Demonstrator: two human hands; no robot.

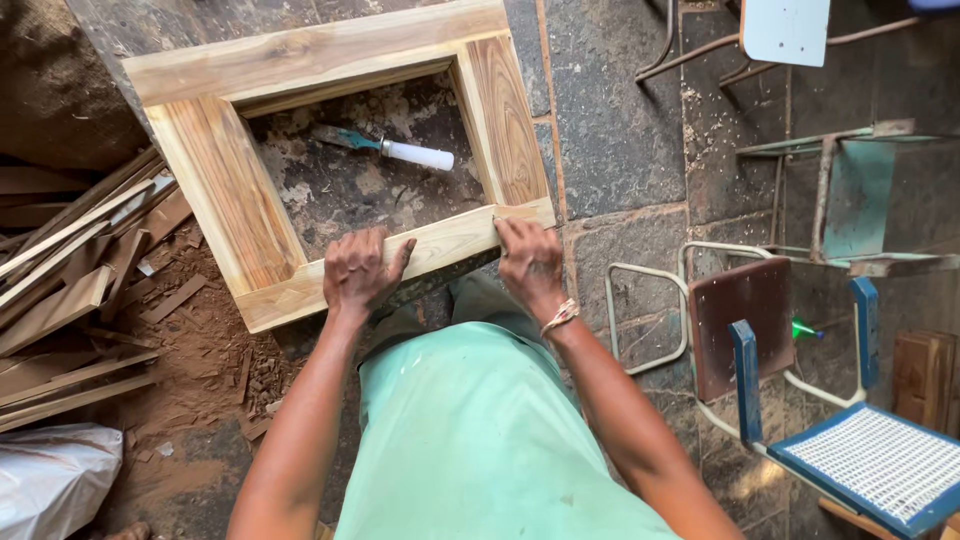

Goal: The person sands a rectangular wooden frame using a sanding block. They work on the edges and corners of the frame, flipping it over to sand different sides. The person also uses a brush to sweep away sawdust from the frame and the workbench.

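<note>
From my remote view, over on the left I'm seeing a heap of thin wooden offcut strips (pixel 70 290) lying on reddish sawdust, well apart from the work. Moving in, here's the rectangular pale wooden frame with four joined rails (pixel 225 190), lying flat on the dark stone worktop (pixel 610 130). All four rails look joined at the corners, so I'd judge the assembly largely done and the nearest rail is what's being attended to now. Inside the opening lies a chisel with a white handle and blue-green blade (pixel 385 147), untouched, apart from both hands. My left hand (pixel 357 272) is clamped over the near rail, fingers curled over its inner edge. Further right, my right hand (pixel 528 262) is pressed flat, fingers together, on the same rail at its right corner. Far right, a blue-framed chair with white mesh seat (pixel 870 460) stands clear of things.
</note>
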